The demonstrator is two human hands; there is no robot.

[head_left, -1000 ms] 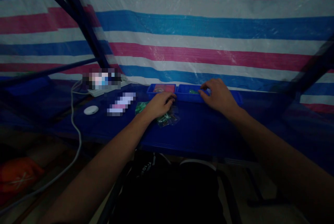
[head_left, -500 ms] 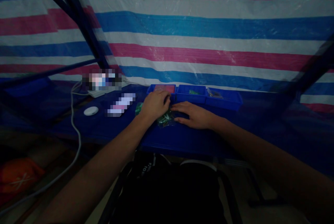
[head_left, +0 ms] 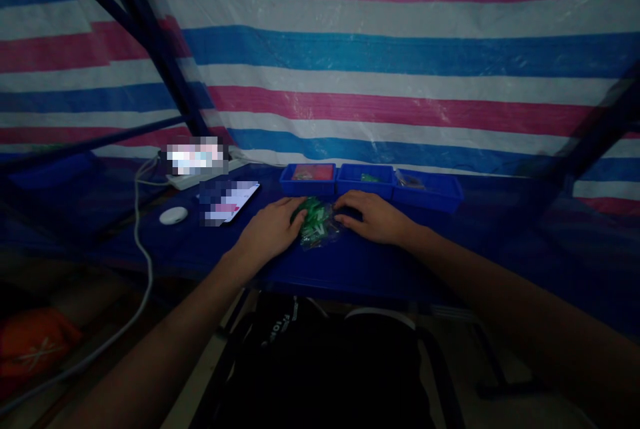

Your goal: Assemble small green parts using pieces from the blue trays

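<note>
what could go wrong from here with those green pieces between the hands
Spill: the green pieces lie in clear plastic between the left hand and right hand; I can't see whether it's sealed, so pieces might scatter if it opens.
Knock: the phone lies just beyond the left hand, so a sideways sweep could shift it.
Snag: the cable droops past the left side of the table and might catch a limb.

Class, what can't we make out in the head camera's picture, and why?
Head view:
Flat device, screen: partly covered by pixel blocks.
Left hand, palm: hidden by its back.
Contents of the clear bag: too small and dark.
Orange item: cut off by the left edge.
</note>
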